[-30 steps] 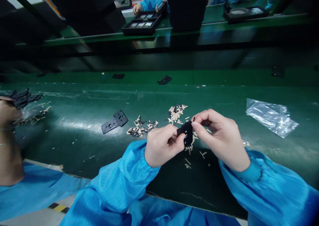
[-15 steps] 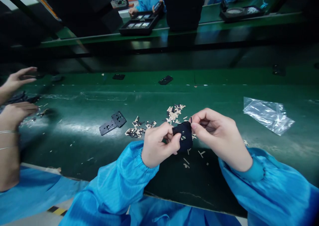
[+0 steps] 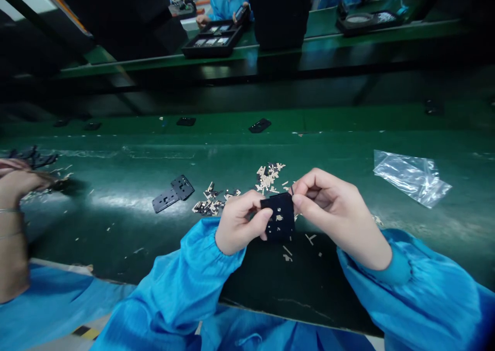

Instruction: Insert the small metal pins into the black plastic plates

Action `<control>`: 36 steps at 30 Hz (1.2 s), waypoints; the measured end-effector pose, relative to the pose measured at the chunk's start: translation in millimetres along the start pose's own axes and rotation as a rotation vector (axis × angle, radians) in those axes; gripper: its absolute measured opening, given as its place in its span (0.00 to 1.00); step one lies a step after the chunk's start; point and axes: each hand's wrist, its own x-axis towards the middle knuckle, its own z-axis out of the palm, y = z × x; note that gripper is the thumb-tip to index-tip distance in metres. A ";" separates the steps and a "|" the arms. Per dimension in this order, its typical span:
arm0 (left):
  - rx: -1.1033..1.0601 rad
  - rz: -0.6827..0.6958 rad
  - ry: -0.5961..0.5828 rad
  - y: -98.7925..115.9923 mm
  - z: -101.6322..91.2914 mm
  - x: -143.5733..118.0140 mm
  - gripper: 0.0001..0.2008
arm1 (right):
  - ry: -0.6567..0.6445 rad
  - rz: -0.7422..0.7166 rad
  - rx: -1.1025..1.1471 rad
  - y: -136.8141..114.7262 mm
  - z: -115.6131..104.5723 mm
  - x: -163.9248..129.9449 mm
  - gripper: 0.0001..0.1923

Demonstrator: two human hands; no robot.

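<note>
My left hand (image 3: 240, 224) is closed on the left edge of a thin black plate (image 3: 285, 228) with small cut-outs, thumb on its face. At the plate's upper right corner, my right hand (image 3: 334, 201) pinches a narrow dark strip (image 3: 292, 190); whether the strip is attached to the plate I cannot tell. Behind the plate lies a heap of small beige and black scraps (image 3: 266, 177). Another scrap heap (image 3: 209, 206) is beside my left hand. Two overlapping black plates with cut-outs (image 3: 174, 194) rest farther left.
A clear plastic bag (image 3: 412, 178) lies on the green bench at right. Several dark flat pieces, such as this one (image 3: 260, 126), sit along the back strip. At left, a co-worker's hand (image 3: 19, 183) works by dark parts. Across the bench stands a black tray (image 3: 211, 49).
The black plate has tilted in my hands, so more of its cut-outs show. At left, the co-worker's raised hand has come down. My view has shifted slightly.
</note>
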 end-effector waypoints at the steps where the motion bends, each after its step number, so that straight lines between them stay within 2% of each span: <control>1: -0.056 -0.026 -0.001 -2.6 -0.8 -0.3 0.08 | -0.016 0.009 0.055 -0.8 -0.2 -0.3 0.04; 4: -0.183 -0.082 -0.004 -9.3 -2.0 -1.6 0.09 | -0.063 0.011 0.211 -2.3 -0.4 -2.2 0.04; 6: -0.235 -0.085 -0.018 -12.1 -2.1 -2.2 0.09 | -0.090 -0.014 0.230 -3.1 -0.8 -3.8 0.03; 13: -0.292 -0.046 -0.068 -11.4 -2.8 1.4 0.08 | -0.143 -0.181 0.111 -6.3 -3.0 -8.5 0.02; 19: -0.348 -0.105 -0.101 -5.2 -2.1 3.3 0.07 | -0.070 -0.261 -0.001 -3.8 0.1 -10.8 0.05; 23: -0.373 -0.178 -0.141 -3.8 -0.6 3.3 0.07 | -0.080 -0.248 -0.002 -5.0 -0.1 -10.7 0.05; 31: -0.284 -0.076 -0.205 -6.0 -1.3 12.0 0.11 | -0.183 -0.168 0.040 -8.4 3.7 -9.2 0.05; 36: -0.210 -0.079 -0.222 -4.7 -2.9 14.8 0.14 | -0.221 -0.118 0.061 -7.2 4.2 -8.9 0.05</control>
